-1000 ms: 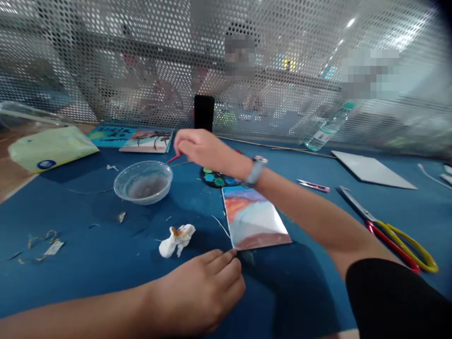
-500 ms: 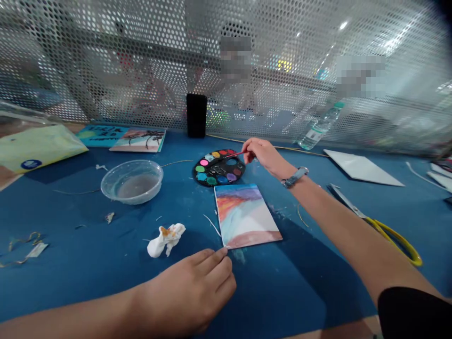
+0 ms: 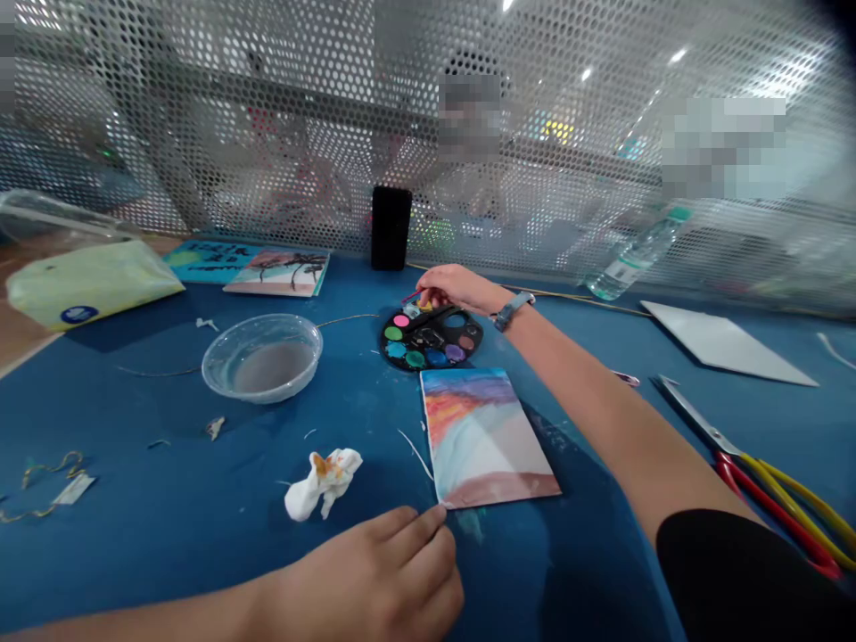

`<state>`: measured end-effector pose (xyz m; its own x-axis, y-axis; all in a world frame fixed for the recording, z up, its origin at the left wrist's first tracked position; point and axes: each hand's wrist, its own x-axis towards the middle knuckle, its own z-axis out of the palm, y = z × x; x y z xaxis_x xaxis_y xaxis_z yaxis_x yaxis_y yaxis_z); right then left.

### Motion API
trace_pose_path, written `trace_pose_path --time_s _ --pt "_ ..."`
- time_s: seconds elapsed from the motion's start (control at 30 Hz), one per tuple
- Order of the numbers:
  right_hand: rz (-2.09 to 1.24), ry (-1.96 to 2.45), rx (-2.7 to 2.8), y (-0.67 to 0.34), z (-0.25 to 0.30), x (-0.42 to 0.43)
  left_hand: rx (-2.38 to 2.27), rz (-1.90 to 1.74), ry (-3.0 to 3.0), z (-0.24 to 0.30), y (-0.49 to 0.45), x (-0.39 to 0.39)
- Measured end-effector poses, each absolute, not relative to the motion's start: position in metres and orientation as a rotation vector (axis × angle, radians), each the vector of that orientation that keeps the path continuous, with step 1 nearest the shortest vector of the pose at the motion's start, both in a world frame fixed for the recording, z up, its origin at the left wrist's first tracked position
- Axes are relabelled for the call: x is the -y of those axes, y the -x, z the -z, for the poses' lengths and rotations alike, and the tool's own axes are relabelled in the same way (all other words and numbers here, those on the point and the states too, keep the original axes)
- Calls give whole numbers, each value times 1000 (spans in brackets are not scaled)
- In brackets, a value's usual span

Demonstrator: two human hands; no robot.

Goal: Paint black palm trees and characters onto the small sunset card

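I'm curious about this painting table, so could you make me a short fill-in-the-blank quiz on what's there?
1. The right hand holds a thin red brush over the round ____ of colours.
2. The left hand has its fingers at the near corner of the small ____.
3. The clear plastic bowl holds cloudy ____.
4. The scissors have red and ____ handles.

Missing words: palette; painting; water; yellow

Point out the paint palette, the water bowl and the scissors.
paint palette (image 3: 432, 338), head view, dark centre of the disc.
water bowl (image 3: 262, 358), head view, its clear rim.
scissors (image 3: 776, 477), head view, red and yellow handles.
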<state>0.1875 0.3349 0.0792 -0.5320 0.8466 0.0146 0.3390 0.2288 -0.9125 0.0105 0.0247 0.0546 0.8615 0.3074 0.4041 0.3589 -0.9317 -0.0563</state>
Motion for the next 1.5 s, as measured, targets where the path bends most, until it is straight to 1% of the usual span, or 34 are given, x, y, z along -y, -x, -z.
trace_pose_path --time_s 0.1,0.2,0.37,0.6,0.8,1.0,1.17,1.37,1.5 --pt "-1336 1033 2018 -185 -79 -333 522 600 2924 -57 -10 -26" --pt "-1316 992 2023 -191 -84 -329 525 602 2941 -59 -10 -28" --pt "-1069 984 1999 -201 -89 -327 519 603 2942 -59 -8 -28" --pt "-853 913 2113 -189 -87 -303 541 614 2932 -57 -9 -28" --pt "-856 789 2256 -188 -94 -264 541 616 2942 -57 -8 -27" --pt "-637 952 2297 -212 -95 -248 528 593 2951 -57 -7 -29" --pt "-671 991 2337 -231 -91 -248 538 579 2956 -58 -8 -28" --pt "-664 946 2352 -227 -96 -249 533 551 2943 -58 -10 -30" --pt "-611 977 2189 -219 -102 -274 534 560 2931 -57 -11 -30"
